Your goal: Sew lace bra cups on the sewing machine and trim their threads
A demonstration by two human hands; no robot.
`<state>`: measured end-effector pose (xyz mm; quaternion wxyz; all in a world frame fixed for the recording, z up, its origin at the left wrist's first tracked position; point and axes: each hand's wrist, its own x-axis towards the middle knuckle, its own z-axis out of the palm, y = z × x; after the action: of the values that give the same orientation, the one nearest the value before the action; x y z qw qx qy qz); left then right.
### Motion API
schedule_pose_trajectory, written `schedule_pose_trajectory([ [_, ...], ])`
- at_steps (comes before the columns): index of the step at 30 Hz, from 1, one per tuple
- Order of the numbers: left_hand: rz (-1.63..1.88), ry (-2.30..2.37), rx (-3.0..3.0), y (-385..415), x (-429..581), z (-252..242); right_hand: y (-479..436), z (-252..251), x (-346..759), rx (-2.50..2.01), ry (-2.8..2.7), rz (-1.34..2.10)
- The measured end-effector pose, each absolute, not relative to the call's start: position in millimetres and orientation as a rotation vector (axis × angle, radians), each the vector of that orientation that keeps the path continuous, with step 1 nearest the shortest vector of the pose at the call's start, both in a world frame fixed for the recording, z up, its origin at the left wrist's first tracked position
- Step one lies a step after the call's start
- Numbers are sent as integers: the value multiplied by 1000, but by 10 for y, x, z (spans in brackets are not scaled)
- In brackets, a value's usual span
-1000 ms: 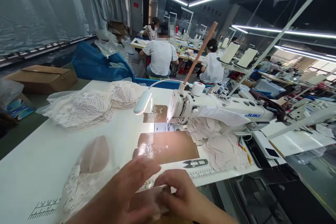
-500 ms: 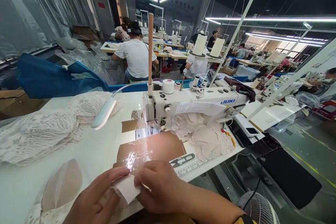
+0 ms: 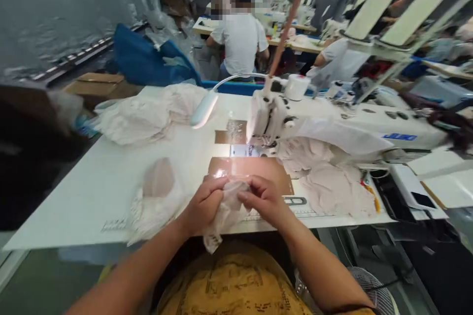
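Observation:
Near the table's front edge, my left hand (image 3: 207,202) and my right hand (image 3: 266,199) pinch a small pale fabric piece (image 3: 231,202) between them. Its lower end hangs down over the edge. Just beyond my hands lies a brown plate (image 3: 254,167), in front of the needle area of a white sewing machine (image 3: 332,125). A lit lamp (image 3: 204,109) hangs left of the needle. To the left of my left hand rests a lace piece with a beige cup (image 3: 158,177).
White lace pieces (image 3: 144,113) are heaped at the back left of the table (image 3: 84,172). Pale ruffled fabric (image 3: 332,187) and a phone (image 3: 391,192) lie at the right. A person in a white shirt (image 3: 242,42) sits beyond the blue cloth (image 3: 148,56).
The view has swung left and down, with some blur. Both hands still hold the pale piece, which now hangs down between them, and more of my forearms shows.

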<state>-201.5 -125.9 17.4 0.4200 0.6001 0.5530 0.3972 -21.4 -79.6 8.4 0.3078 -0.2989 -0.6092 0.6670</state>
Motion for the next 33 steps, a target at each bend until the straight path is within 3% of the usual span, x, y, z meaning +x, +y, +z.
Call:
schedule_pose_trajectory([
  [4,893,1187,1429,-1268,-1989,180,-769,69,-216,-801,-1611,1840],
  [7,848,1313,1549,-1286,-1954,190,-763,122,-224,-822,-1768,1732],
  [15,864,1686,1850,-1226,-2183,104,-862,242,-119,-839,-2180,637],
  [20,816,1787,1675,-1364,-2401,2,-975,320,-35,-810,-2031,318],
  [23,712,1393,1374,-1530,-2412,35,-959,336,-46,-953,-2004,552],
  [27,530,686,1140,-1695,-2383,195,-903,193,-71,-1030,-1920,1496],
  [29,513,644,1165,-1709,-2384,262,-905,89,-89,-995,-1803,1810],
  [33,647,948,1340,-1597,-2418,261,-956,-8,-155,-803,-1678,2105],
])
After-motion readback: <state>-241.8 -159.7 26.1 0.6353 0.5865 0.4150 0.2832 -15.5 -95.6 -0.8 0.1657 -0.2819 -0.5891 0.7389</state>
